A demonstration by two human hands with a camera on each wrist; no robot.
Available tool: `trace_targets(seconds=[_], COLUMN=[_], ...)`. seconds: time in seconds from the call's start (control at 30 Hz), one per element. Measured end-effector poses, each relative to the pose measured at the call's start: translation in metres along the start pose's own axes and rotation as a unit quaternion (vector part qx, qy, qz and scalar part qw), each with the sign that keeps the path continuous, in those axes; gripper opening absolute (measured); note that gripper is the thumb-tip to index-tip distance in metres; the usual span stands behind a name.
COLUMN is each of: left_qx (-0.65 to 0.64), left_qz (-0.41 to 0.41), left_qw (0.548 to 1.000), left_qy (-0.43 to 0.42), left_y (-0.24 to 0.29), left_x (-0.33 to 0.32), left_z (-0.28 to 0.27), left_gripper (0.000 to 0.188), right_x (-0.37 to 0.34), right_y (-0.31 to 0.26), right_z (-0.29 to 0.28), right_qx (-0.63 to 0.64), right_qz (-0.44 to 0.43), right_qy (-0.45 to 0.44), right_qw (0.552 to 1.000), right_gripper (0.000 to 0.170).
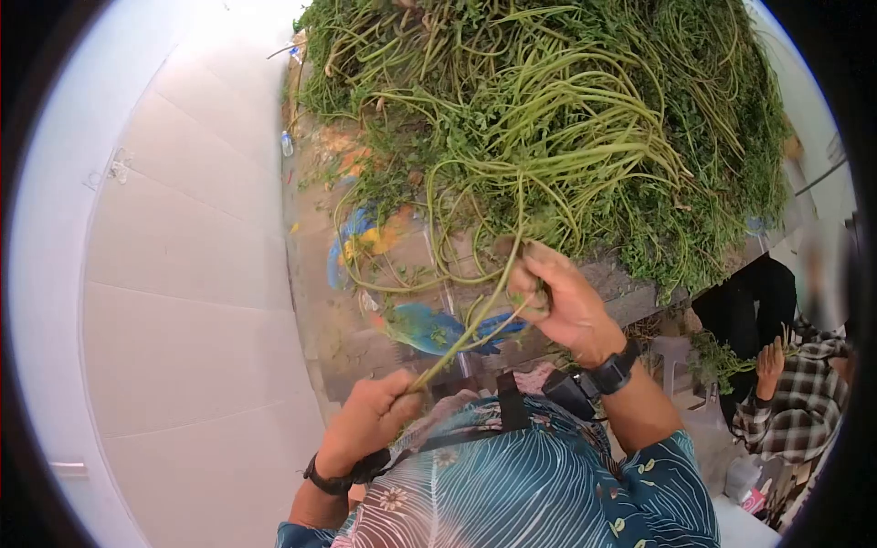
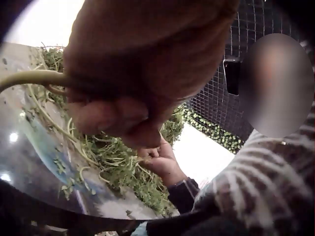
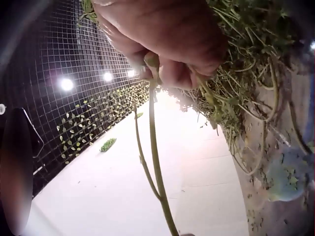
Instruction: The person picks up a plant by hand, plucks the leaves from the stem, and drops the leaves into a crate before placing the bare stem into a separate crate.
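Note:
A long green plant stem stretches slantwise between both hands, in front of the body. Its lower end is gripped in the curled fingers of my left hand. Higher up, my right hand pinches the stem between thumb and fingers. A thin side shoot forks off it in the right wrist view, where the stem runs down from the fingers. In the left wrist view, the thick stem comes out of the fist. Beyond the hands lies a big heap of leafy stems.
The table bears printed parrots and scattered leaf bits. A small bottle stands near its left edge, by a pale wall. On the right, another person in a checked shirt holds greens beside a plastic stool.

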State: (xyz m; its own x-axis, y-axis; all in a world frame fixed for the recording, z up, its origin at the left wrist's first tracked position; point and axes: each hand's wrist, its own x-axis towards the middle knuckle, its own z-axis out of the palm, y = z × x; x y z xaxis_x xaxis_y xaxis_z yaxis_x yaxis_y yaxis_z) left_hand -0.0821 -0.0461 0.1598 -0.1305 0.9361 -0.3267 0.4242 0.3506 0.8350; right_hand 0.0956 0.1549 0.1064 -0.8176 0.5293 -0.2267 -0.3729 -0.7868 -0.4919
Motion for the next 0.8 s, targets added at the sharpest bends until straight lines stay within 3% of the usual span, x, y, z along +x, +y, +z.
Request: trace_targets(seconds=[0.07,0.13,0.23,0.37,0.47,0.5,0.6,0.73,0.8], left_qx=[0.007,-0.018,-0.122,-0.278,-0.376,-0.407,-0.410,-0.351,-0.324], left_qz=[-0.058,-0.035,-0.017,-0.066,-0.090,-0.091,-0.063,-0.078,-0.079], left_qw=[0.998,0.997,0.990,0.956,0.919,0.906,0.907,0.930,0.939], left_qy=[-0.031,-0.062,-0.065,-0.068,-0.073,-0.070,-0.074,-0.077,-0.084], left_y=[-0.002,-0.020,-0.027,0.016,0.008,0.003,0.003,0.014,0.020], left_x=[-0.008,-0.008,-0.009,0.027,0.044,0.048,0.044,0.039,0.041], left_z=[0.000,0.002,0.009,0.006,0.014,0.017,0.017,0.009,0.008], left_gripper=[0.010,0.013,0.016,0.016,0.018,0.018,0.023,0.022,0.020], right_x=[0.002,-0.001,-0.004,-0.003,-0.010,-0.012,-0.036,-0.061,-0.055], right_y=[-0.004,-0.005,0.004,0.060,0.055,0.047,0.023,-0.037,-0.049], right_z=[0.009,0.013,0.045,0.041,0.043,0.039,0.018,0.012,0.020], right_qx=[-0.015,-0.073,-0.332,-0.353,-0.397,-0.474,-0.490,-0.438,-0.538], right_qz=[-0.013,-0.006,-0.044,-0.037,-0.015,0.007,0.056,-0.055,-0.116], right_qy=[0.054,0.098,0.066,0.031,0.072,0.076,0.073,0.193,0.150], right_qw=[0.998,0.993,0.940,0.934,0.915,0.877,0.867,0.876,0.821], right_gripper=[0.019,0.019,0.017,0.019,0.016,0.017,0.023,0.022,0.023])
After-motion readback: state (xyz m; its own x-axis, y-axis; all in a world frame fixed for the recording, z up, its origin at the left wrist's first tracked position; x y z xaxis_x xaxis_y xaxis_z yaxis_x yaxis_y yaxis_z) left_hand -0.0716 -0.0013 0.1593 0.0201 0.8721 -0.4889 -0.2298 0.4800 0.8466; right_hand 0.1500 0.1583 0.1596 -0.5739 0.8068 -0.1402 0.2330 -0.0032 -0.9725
